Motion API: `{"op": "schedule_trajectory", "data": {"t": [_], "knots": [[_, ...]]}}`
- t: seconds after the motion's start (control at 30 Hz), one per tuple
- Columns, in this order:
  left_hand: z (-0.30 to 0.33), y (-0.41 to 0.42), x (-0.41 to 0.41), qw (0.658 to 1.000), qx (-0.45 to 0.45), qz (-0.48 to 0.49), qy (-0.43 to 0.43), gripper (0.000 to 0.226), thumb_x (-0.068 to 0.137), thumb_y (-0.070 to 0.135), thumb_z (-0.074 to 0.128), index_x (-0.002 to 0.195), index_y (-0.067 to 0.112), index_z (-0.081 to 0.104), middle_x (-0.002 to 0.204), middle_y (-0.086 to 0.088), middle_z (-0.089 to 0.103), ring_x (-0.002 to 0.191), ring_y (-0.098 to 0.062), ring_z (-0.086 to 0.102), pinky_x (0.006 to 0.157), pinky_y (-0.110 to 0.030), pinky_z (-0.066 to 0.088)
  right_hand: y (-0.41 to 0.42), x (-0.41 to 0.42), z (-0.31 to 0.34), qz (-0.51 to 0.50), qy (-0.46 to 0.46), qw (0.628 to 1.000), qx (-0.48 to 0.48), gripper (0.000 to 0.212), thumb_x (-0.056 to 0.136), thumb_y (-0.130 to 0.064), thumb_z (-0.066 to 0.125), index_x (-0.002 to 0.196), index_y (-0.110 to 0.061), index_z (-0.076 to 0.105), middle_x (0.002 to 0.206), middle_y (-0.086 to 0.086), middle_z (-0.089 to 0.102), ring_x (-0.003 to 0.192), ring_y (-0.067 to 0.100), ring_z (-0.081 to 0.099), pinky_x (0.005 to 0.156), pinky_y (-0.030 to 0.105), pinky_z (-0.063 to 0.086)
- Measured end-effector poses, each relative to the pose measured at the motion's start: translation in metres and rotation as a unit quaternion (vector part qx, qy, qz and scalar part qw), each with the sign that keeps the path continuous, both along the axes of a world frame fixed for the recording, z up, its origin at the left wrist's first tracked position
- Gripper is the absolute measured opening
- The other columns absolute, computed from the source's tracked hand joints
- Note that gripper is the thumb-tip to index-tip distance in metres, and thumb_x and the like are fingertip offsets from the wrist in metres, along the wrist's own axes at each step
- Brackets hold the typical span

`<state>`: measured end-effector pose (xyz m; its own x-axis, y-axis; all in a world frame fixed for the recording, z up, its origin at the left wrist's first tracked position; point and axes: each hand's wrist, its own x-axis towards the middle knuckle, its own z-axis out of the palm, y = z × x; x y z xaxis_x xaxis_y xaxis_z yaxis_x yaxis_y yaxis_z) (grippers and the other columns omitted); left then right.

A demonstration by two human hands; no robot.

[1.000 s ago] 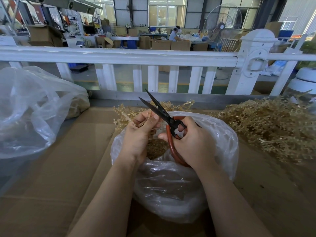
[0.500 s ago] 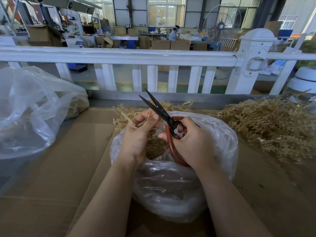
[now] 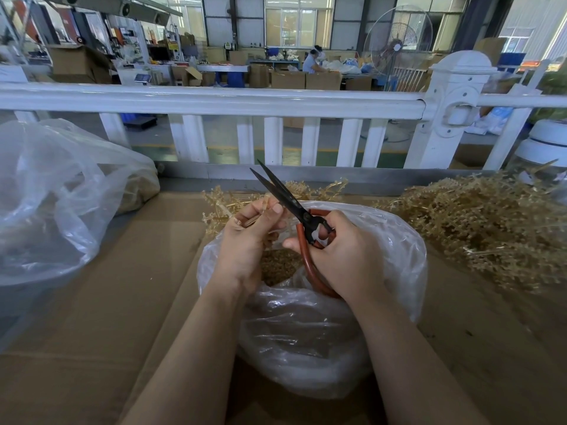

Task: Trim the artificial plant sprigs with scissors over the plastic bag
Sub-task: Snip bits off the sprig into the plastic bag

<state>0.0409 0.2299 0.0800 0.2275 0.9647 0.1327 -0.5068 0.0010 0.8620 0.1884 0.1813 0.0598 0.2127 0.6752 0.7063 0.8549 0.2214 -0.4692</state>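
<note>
Red-handled black scissors (image 3: pixel 294 210), blades open as before, stay gripped by the right hand (image 3: pixel 346 256); left hand (image 3: pixel 248 237) still pinches a golden plastic sprig (image 3: pixel 260 207) over the clear plastic bag (image 3: pixel 395 240).

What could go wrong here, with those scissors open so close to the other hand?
The open scissors have their blades right beside the left hand's fingers, so a snip could nick one. The sprig held there is small and mostly hidden, so it could slip. Offcuts might miss the bag and land on the cardboard.
</note>
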Motion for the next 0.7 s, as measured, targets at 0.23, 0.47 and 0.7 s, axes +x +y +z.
{"op": "schedule_trajectory", "data": {"t": [0.23, 0.47, 0.7], "knots": [[-0.001, 0.001, -0.001, 0.999, -0.030, -0.004, 0.011, 0.027, 0.070, 0.017, 0.079, 0.093, 0.009, 0.070, 0.075, 0.000, 0.070, 0.069, -0.011, 0.064, 0.068, -0.024, 0.054, 0.005, 0.002, 0.002, 0.032, 0.169, 0.983, -0.066, 0.026, 0.082, -0.054, 0.073, 0.093, -0.030, 0.071, 0.075, -0.015, 0.071, 0.073, 0.003, 0.067, 0.069, 0.033, 0.060], [0.000, 0.000, 0.001, 0.999, -0.016, -0.041, 0.001, 0.020, 0.067, 0.011, 0.078, 0.087, 0.011, 0.079, 0.072, -0.003, 0.071, 0.062, -0.010, 0.064, 0.061, -0.022, 0.055, 0.008, -0.002, 0.008, 0.091, 0.218, 0.963, -0.131, 0.016, 0.083, -0.029, 0.080, 0.071, -0.033, 0.069, 0.070, -0.009, 0.073, 0.065, 0.008, 0.069, 0.068, 0.039, 0.060], [0.000, -0.001, 0.000, 0.998, -0.004, -0.062, 0.029, 0.030, 0.073, 0.015, 0.077, 0.101, 0.003, 0.075, 0.085, -0.011, 0.072, 0.072, -0.017, 0.067, 0.073, -0.030, 0.058, 0.007, -0.001, 0.012, 0.131, 0.300, 0.935, -0.138, 0.012, 0.082, -0.020, 0.082, 0.091, -0.016, 0.076, 0.081, 0.000, 0.076, 0.077, 0.016, 0.074, 0.075, 0.033, 0.060]]}}
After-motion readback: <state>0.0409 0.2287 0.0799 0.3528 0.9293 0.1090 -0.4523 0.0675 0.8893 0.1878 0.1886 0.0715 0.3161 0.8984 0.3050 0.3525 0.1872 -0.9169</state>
